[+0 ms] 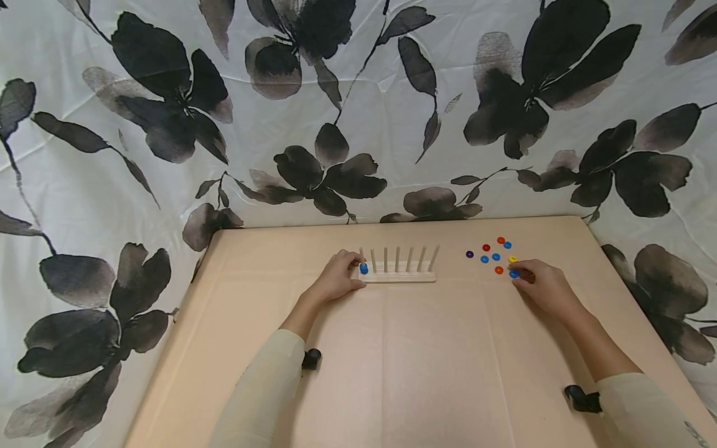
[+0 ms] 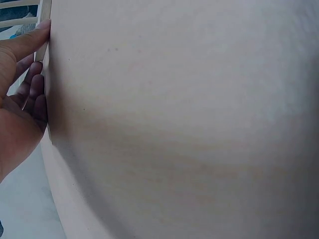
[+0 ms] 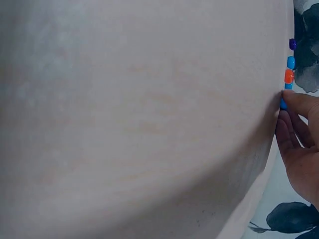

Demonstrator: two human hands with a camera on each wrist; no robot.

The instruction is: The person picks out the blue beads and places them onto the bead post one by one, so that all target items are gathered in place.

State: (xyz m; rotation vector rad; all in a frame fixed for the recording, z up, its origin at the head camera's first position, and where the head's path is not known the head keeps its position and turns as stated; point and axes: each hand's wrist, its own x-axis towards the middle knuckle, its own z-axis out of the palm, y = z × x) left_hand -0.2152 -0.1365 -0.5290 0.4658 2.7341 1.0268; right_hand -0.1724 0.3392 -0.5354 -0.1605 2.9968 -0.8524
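Note:
My left hand [image 1: 336, 277] grips the left end of a wooden peg rack [image 1: 400, 279] with several upright pegs. Blue beads [image 1: 364, 269] sit low on its leftmost peg. In the left wrist view, thumb and fingers of the left hand [image 2: 20, 94] hold the rack's edge [image 2: 43, 47]. Over at the right, my right hand [image 1: 544, 287] pinches a blue bead [image 1: 513, 274] at the tabletop; part of that bead [image 3: 283, 104] shows between thumb and fingers in the right wrist view. A yellow bead [image 1: 512, 259] lies just beyond those fingertips.
Scattered left of and beyond the right hand are red beads [image 1: 486, 247], more blue beads [image 1: 484, 259] and a dark purple bead [image 1: 469, 254]. Everything lies on a pale tan table [image 1: 437, 361]. Behind its far edge hangs a floral cloth [image 1: 392, 124].

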